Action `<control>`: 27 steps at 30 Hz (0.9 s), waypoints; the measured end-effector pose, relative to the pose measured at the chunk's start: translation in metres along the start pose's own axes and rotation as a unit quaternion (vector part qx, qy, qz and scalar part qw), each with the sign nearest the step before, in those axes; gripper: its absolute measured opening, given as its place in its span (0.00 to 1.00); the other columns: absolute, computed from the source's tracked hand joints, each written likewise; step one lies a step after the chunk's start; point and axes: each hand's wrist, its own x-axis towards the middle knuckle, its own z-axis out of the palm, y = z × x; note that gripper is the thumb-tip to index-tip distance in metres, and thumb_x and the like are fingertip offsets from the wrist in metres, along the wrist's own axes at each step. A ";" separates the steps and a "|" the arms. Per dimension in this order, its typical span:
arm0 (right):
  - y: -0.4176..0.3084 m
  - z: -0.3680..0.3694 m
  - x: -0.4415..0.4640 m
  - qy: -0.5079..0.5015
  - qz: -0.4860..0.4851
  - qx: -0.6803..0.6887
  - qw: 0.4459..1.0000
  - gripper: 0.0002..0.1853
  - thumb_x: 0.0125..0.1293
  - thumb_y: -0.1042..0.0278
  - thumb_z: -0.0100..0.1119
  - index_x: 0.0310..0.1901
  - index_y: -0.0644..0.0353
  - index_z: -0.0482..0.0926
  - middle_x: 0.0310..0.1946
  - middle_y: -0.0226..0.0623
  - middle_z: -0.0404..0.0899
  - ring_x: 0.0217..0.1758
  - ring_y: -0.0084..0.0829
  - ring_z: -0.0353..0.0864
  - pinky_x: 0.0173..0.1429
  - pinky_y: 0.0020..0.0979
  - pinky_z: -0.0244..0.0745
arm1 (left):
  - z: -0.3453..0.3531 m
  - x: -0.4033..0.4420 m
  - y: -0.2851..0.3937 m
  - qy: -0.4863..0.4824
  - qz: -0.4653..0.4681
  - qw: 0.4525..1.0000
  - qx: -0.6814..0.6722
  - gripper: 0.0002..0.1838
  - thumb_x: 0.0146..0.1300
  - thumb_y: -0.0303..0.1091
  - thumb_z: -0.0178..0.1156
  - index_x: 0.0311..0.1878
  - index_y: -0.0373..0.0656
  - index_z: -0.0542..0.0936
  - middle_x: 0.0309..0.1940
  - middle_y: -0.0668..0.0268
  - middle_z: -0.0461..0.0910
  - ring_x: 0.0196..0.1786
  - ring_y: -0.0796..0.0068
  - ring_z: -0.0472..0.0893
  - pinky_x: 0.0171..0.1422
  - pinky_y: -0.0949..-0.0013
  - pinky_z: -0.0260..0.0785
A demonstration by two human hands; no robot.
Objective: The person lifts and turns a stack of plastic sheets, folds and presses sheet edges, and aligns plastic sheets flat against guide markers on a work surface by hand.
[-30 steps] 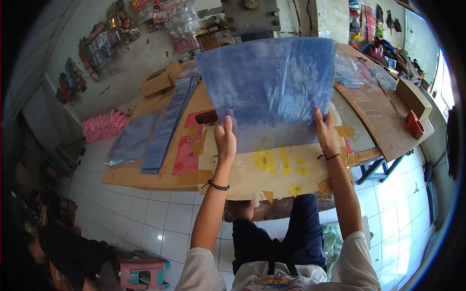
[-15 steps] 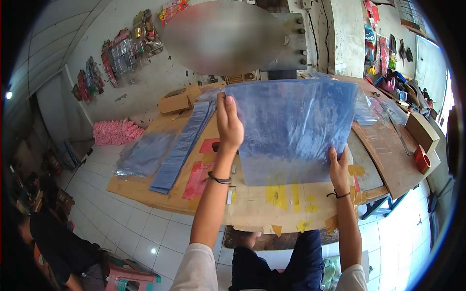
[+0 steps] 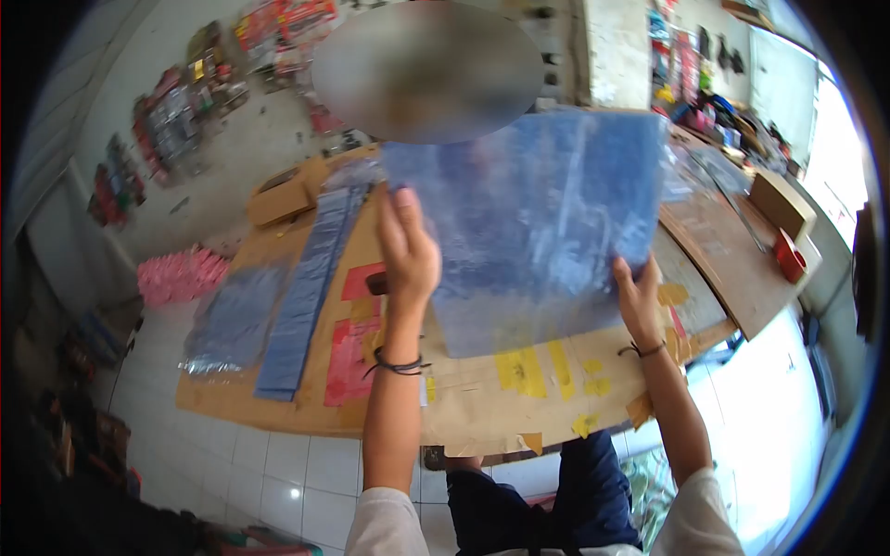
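Observation:
A stack of bluish clear plastic sheets (image 3: 547,222) is held up, tilted, above the cardboard-covered part of the table. At its left edge is my left hand (image 3: 408,246), fingers pointing up and pressed together against the sheets. My right hand (image 3: 638,295) grips the lower right edge, thumb in front and fingers partly hidden behind. Beneath the sheets lies the cardboard (image 3: 482,408) with yellow tape strips (image 3: 521,373). A dark-handled object (image 3: 376,283) lies just left of my left hand, partly covered.
Long folded blue plastic strips (image 3: 311,296) and a flat plastic bundle (image 3: 236,320) lie on the left. An open cardboard box (image 3: 283,195) stands behind them. A pink bundle (image 3: 181,275) is beyond the left edge. To the right are a brown board (image 3: 732,259) and red tape holder (image 3: 790,258).
My left hand has moved from the lower left of the sheets up along their left edge. The camera view has shifted, and the sheets remain raised in both hands.

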 end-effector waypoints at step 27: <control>-0.053 -0.004 0.116 -0.068 -0.121 0.184 0.973 0.14 0.78 0.57 0.52 0.48 0.62 0.75 0.30 0.17 0.66 0.33 0.09 0.59 0.35 0.17 0.54 | -0.008 -0.013 -0.010 0.057 -0.002 0.998 0.025 0.29 0.79 0.46 0.45 0.72 0.32 0.62 0.68 0.57 0.68 0.69 0.68 0.68 0.74 0.67 0.56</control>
